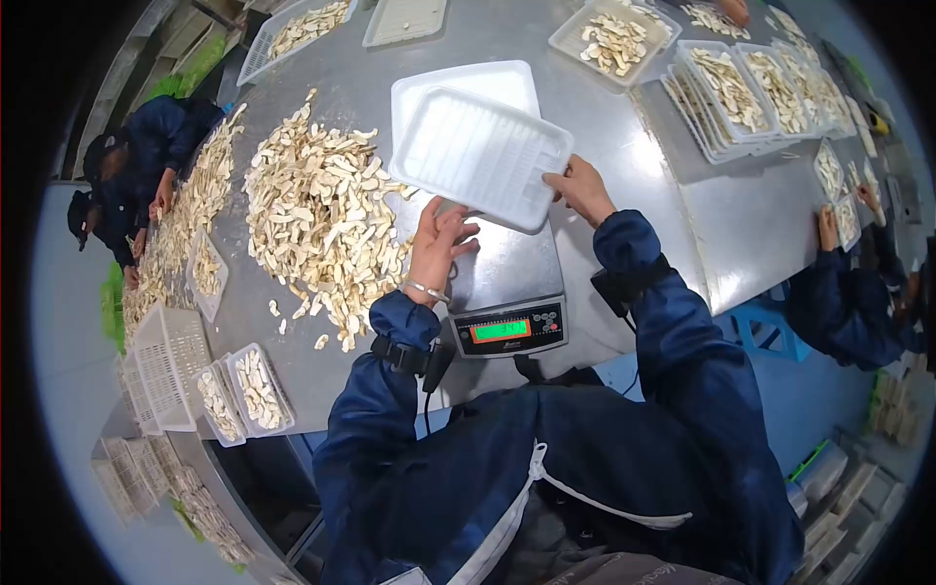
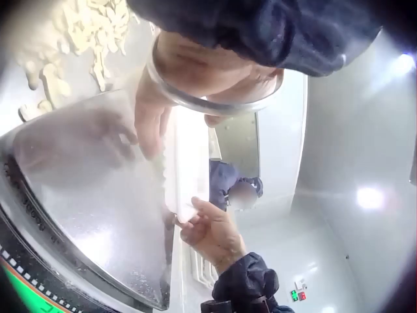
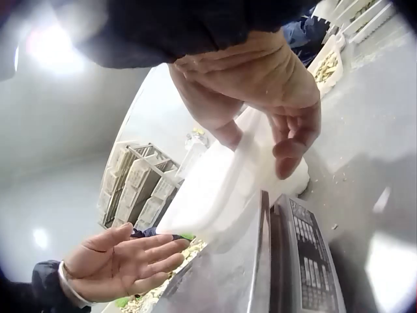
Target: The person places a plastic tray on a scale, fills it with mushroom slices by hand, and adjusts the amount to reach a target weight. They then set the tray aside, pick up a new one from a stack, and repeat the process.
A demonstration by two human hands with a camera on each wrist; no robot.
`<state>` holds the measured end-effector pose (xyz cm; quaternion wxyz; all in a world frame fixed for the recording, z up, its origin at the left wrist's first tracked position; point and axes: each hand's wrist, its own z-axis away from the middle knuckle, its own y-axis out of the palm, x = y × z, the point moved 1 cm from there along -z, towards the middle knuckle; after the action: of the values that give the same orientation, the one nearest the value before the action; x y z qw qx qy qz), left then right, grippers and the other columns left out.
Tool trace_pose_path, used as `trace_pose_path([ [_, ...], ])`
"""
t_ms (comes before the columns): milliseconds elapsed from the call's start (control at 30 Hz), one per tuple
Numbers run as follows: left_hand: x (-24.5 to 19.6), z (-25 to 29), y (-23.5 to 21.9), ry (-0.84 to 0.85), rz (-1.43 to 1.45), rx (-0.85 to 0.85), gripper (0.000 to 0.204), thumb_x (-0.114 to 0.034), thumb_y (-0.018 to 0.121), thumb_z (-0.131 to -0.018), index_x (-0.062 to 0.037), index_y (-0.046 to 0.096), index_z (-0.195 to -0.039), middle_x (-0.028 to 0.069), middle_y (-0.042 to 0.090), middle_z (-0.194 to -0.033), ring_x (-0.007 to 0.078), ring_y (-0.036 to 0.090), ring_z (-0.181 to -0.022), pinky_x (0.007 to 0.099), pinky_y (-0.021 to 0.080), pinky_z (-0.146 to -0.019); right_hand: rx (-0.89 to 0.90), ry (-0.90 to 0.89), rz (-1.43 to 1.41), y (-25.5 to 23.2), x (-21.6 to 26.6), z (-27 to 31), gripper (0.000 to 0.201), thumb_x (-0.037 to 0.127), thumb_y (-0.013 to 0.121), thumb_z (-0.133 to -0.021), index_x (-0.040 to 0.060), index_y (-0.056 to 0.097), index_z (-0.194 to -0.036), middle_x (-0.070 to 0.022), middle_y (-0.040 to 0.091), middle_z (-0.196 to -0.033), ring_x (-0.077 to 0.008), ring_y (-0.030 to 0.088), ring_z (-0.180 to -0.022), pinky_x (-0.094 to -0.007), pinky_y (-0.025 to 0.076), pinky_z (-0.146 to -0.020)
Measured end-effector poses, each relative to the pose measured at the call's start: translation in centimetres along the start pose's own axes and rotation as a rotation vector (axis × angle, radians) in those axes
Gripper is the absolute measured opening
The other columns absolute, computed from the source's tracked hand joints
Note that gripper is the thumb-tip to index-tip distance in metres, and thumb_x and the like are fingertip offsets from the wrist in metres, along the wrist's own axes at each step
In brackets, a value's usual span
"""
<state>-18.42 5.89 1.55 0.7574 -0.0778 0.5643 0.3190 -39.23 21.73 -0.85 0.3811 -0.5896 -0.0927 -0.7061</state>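
The right hand pinched the near right edge of an empty white tray, holding it tilted above the steel pan of a scale that stood on the counter. A second white tray lay behind it. The left hand hovered over the left side of the scale pan with fingers relaxed and spread, close under the tray's near edge and gripping nothing; whether it touched the tray could not be told. The scale's display glowed green. A heap of pale sliced pieces lay on the counter just left of the scale. Filled trays sat at the far right.
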Motion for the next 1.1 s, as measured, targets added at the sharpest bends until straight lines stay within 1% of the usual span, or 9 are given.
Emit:
trace_pose_path([
  [167,-1.8,1.3,0.0,0.079,-0.132,0.001,0.048,-0.024,0.049,-0.098,-0.0009,0.033,-0.137,0.0171,0.056,-0.120,0.0203,0.062,-0.100,0.0314,0.051,-0.084,-0.041,-0.022,-0.230,-2.6,0.1,-1.2,0.022,0.013,0.062,-0.079,-0.0072,0.060,-0.089,-0.0117,0.063,-0.072,-0.0137,0.060,-0.056,-0.0261,0.047,-0.046],
  [267,-2.1,3.0,-1.3,0.105,-0.185,-0.065,0.045,-0.025,0.048,-0.098,-0.0012,0.036,-0.135,0.0155,0.057,-0.119,0.0190,0.062,-0.099,0.0301,0.050,-0.084,-0.131,-0.078,-0.081,-5.8,2.5,-3.5,0.026,0.016,0.061,-0.078,-0.0063,0.061,-0.092,-0.0159,0.065,-0.076,-0.0217,0.064,-0.061,-0.0321,0.051,-0.054],
  [367,-2.0,5.4,-1.9,0.077,-0.182,-0.108,0.041,-0.024,0.047,-0.098,-0.0013,0.041,-0.132,0.0142,0.061,-0.111,0.0183,0.062,-0.097,0.0295,0.049,-0.083,-0.333,-0.403,0.177,-6.8,6.2,-7.4,0.035,0.023,0.059,-0.076,-0.0026,0.062,-0.099,-0.0252,0.065,-0.087,-0.0397,0.063,-0.086,-0.0423,0.049,-0.080],
  [633,1.5,14.0,-4.9,0.003,-0.095,-0.258,0.039,-0.022,0.047,-0.098,-0.0009,0.043,-0.130,0.0128,0.063,-0.106,0.0181,0.063,-0.092,0.0306,0.049,-0.084,-0.054,-0.230,0.779,-1.7,8.4,-16.9,0.044,0.030,0.060,-0.076,-0.0026,0.060,-0.105,-0.0268,0.064,-0.102,-0.0416,0.060,-0.099,-0.0440,0.047,-0.087],
  [733,3.4,16.2,-6.6,0.013,-0.036,-0.298,0.038,-0.021,0.046,-0.099,-0.0016,0.043,-0.131,0.0118,0.064,-0.104,0.0164,0.063,-0.091,0.0297,0.049,-0.083,-0.055,-0.298,1.083,-2.3,7.8,-16.8,0.049,0.037,0.061,-0.076,-0.0025,0.059,-0.105,-0.0262,0.062,-0.106,-0.0395,0.059,-0.101,-0.0439,0.046,-0.087],
  [833,4.0,16.9,-7.6,-0.018,0.038,-0.359,0.035,-0.014,0.046,-0.098,0.0009,0.044,-0.129,0.0103,0.064,-0.101,0.0127,0.061,-0.088,0.0241,0.048,-0.080,-0.319,-0.597,1.194,-0.8,11.4,-11.4,0.043,0.034,0.062,-0.078,-0.0019,0.060,-0.101,-0.0216,0.062,-0.106,-0.0376,0.059,-0.098,-0.0440,0.047,-0.084],
  [933,4.2,16.6,-8.3,-0.006,0.030,-0.377,0.035,-0.014,0.046,-0.098,0.0012,0.044,-0.129,0.0097,0.064,-0.100,0.0121,0.061,-0.088,0.0242,0.048,-0.080,-0.070,-1.081,0.949,2.7,13.3,-7.7,0.034,0.026,0.062,-0.079,-0.0008,0.060,-0.100,-0.0179,0.060,-0.107,-0.0358,0.057,-0.096,-0.0428,0.048,-0.082],
  [1033,4.1,16.0,-9.0,0.000,0.032,-0.372,0.032,-0.014,0.047,-0.098,0.0021,0.048,-0.125,0.0092,0.064,-0.099,0.0118,0.060,-0.088,0.0244,0.048,-0.082,0.507,-0.687,0.738,7.9,12.6,-4.0,0.022,0.013,0.055,-0.079,0.0017,0.068,-0.092,-0.0216,0.065,-0.088,-0.0376,0.063,-0.079,-0.0429,0.049,-0.078],
  [1100,4.5,15.7,-10.1,-0.004,0.021,-0.350,0.030,-0.013,0.047,-0.097,0.0031,0.051,-0.122,0.0088,0.065,-0.099,0.0122,0.060,-0.089,0.0248,0.048,-0.084,0.609,-0.583,0.874,10.4,10.3,-4.4,0.025,0.010,0.051,-0.079,-0.0015,0.065,-0.096,-0.0248,0.064,-0.092,-0.0392,0.063,-0.087,-0.0437,0.048,-0.081],
])
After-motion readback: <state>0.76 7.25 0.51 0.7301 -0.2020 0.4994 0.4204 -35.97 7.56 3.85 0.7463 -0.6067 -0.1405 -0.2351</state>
